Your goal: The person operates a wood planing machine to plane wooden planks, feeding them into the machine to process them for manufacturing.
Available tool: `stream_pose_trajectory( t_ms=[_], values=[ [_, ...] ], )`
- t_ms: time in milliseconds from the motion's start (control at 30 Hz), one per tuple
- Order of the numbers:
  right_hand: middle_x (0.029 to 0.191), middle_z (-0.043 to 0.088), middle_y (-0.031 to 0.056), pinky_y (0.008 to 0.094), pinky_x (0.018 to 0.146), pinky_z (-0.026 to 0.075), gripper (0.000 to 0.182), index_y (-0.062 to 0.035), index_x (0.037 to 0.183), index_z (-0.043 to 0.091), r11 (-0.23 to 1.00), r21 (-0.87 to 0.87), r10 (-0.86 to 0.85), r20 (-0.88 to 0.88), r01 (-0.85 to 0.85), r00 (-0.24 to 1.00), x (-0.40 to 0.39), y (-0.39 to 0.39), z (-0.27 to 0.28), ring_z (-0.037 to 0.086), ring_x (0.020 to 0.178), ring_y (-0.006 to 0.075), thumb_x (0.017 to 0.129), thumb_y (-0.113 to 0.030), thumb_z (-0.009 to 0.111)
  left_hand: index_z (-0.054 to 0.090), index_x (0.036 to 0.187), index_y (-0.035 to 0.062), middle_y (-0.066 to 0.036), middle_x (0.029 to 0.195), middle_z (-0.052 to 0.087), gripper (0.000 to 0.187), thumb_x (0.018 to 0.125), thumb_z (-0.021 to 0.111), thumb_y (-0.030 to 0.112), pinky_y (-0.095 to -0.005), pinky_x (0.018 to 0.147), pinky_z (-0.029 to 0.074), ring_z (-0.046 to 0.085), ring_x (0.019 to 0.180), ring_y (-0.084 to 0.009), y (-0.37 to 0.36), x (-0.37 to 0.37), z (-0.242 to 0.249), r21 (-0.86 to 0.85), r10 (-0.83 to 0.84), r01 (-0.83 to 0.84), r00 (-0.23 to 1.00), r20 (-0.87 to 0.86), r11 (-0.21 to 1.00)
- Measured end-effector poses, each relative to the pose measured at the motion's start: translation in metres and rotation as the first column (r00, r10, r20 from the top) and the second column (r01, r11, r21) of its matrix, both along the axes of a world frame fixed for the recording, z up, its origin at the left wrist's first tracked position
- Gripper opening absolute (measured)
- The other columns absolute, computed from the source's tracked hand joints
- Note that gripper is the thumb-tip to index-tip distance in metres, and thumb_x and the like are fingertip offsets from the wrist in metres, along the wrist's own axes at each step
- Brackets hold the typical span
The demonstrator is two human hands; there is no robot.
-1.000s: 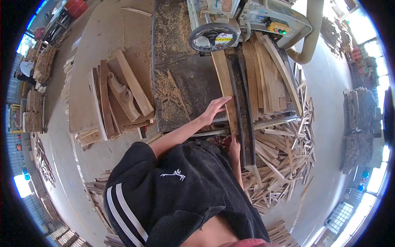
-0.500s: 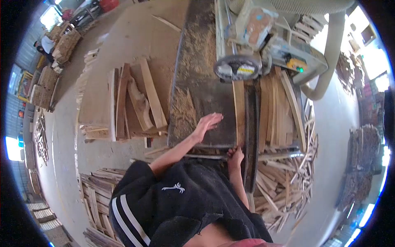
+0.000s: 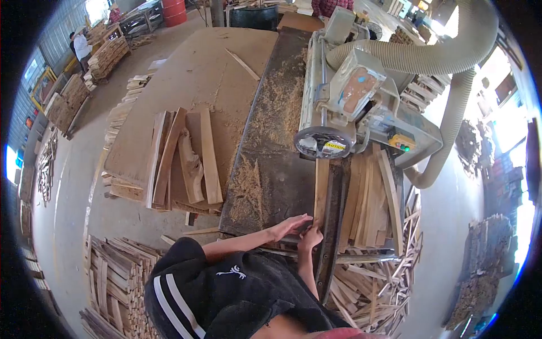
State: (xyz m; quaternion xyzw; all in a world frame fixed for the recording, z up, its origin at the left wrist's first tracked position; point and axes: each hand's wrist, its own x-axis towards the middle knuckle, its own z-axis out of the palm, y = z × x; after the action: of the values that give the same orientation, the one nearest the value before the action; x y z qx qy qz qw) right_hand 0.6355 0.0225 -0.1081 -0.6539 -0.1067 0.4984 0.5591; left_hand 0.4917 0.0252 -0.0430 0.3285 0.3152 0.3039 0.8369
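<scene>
A narrow wooden board (image 3: 321, 192) lies lengthwise on the dark machine table (image 3: 274, 195), its far end passing under the saw housing with the black handwheel (image 3: 323, 142). My right hand (image 3: 310, 238) is closed on the board's near end, at the table's front edge. Beside it my left hand (image 3: 289, 227) lies with fingers stretched out, fingertips right at the board's left side. A dark metal rail (image 3: 329, 226) runs along the board's right.
Several cut boards (image 3: 367, 203) lie right of the rail, others (image 3: 186, 164) on the left side table (image 3: 226, 51). Sawdust (image 3: 251, 189) covers part of the machine table. Offcuts (image 3: 361, 294) pile up at lower right. A ridged hose (image 3: 418, 56) arches overhead. People (image 3: 82, 45) stand far left.
My left hand has moved from over the table toward me and right, to the board's near end beside my right hand. The view has tilted up, showing more of the far side.
</scene>
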Motion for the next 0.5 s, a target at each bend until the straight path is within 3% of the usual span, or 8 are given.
stream_pose_trajectory(
  t_ms=[133, 167, 267, 400, 500],
  values=[
    [0.060, 0.053, 0.0009, 0.0305, 0.038, 0.031, 0.048, -0.0072, 0.069, 0.054, 0.998, 0.062, 0.028, 0.044, -0.031, 0.999, 0.000, 0.001, 0.001, 0.046, 0.044, 0.0119, 0.100, -0.041, 0.068, 0.029, 0.163, 0.0099, -0.012, 0.169, 0.025, 0.083, 0.104, 0.037, 0.067, -0.0492, 0.123, 0.024, 0.025, 0.154, -0.0266, 0.006, 0.013, -0.003, 0.009, -0.009, 0.009, 1.000, 0.001, 1.000],
    [0.057, 0.050, -0.0001, 0.0345, 0.042, 0.032, 0.053, -0.0048, 0.065, 0.055, 0.999, 0.020, 0.031, 0.123, -0.034, 0.992, 0.000, 0.000, 0.006, 0.045, 0.047, 0.0113, 0.103, -0.041, 0.064, 0.029, 0.163, 0.0099, -0.012, 0.169, 0.025, 0.083, 0.104, 0.037, 0.067, -0.0492, 0.123, 0.024, 0.025, 0.154, -0.0266, 0.006, 0.015, -0.006, 0.010, -0.009, 0.009, 1.000, 0.007, 1.000],
    [0.060, 0.058, 0.0023, 0.0304, 0.041, 0.035, 0.047, -0.0065, 0.074, 0.060, 0.995, 0.050, 0.074, 0.122, -0.081, 0.990, 0.005, 0.000, -0.003, 0.054, 0.047, 0.0130, 0.100, -0.045, 0.067, 0.030, 0.162, 0.0084, -0.013, 0.168, 0.026, 0.081, 0.105, 0.036, 0.066, -0.0479, 0.122, 0.025, 0.029, 0.152, -0.0277, 0.008, 0.020, -0.004, 0.030, -0.024, 0.024, 1.000, 0.017, 0.999],
    [0.061, 0.059, 0.0023, 0.0313, 0.041, 0.036, 0.050, -0.0068, 0.072, 0.060, 0.996, 0.050, 0.066, 0.125, -0.073, 0.990, 0.009, 0.006, -0.038, 0.055, 0.049, 0.0138, 0.102, -0.047, 0.063, 0.032, 0.162, 0.0074, -0.013, 0.167, 0.029, 0.081, 0.105, 0.035, 0.066, -0.0463, 0.122, 0.026, 0.031, 0.151, -0.0276, 0.009, 0.024, -0.001, 0.049, 0.035, -0.036, 0.999, 0.029, 0.998],
    [0.061, 0.058, 0.0035, 0.0377, 0.045, 0.037, 0.057, -0.0030, 0.068, 0.057, 0.990, 0.073, 0.110, 0.127, -0.120, 0.986, 0.000, 0.008, -0.004, 0.052, 0.052, 0.0144, 0.103, -0.047, 0.061, 0.042, 0.157, 0.0057, -0.011, 0.160, 0.041, 0.075, 0.106, 0.040, 0.062, -0.0426, 0.120, 0.029, 0.040, 0.145, -0.0249, 0.011, 0.026, -0.016, 0.096, 0.053, -0.056, 0.998, 0.032, 0.994]
  ],
)
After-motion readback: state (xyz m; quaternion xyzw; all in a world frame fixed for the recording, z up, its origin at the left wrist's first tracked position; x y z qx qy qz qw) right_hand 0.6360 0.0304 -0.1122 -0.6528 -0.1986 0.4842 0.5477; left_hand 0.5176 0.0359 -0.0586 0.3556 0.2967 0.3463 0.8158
